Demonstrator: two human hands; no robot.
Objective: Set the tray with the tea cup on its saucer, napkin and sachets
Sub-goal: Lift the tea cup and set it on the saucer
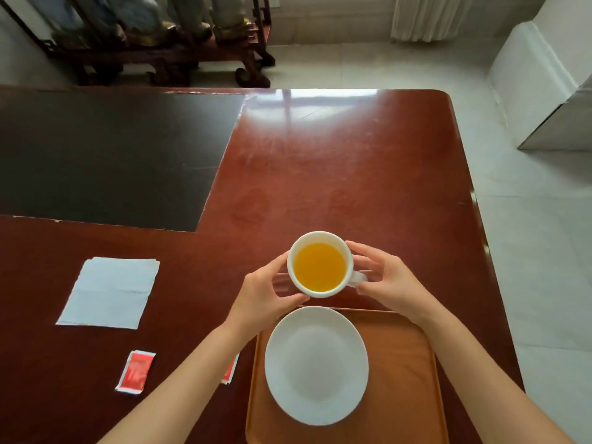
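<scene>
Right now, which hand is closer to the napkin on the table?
Left. The left hand cups the cup on the side facing the napkin; the right hand is at the cup's handle side, farther away.

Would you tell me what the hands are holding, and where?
Both hands hold the cup: left hand around its side, right hand at the handle.

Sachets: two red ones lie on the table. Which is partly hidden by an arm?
The sachet beside the tray, at its left edge: the left forearm crosses over it. The other sachet, nearer the napkin, lies fully in view.
</scene>
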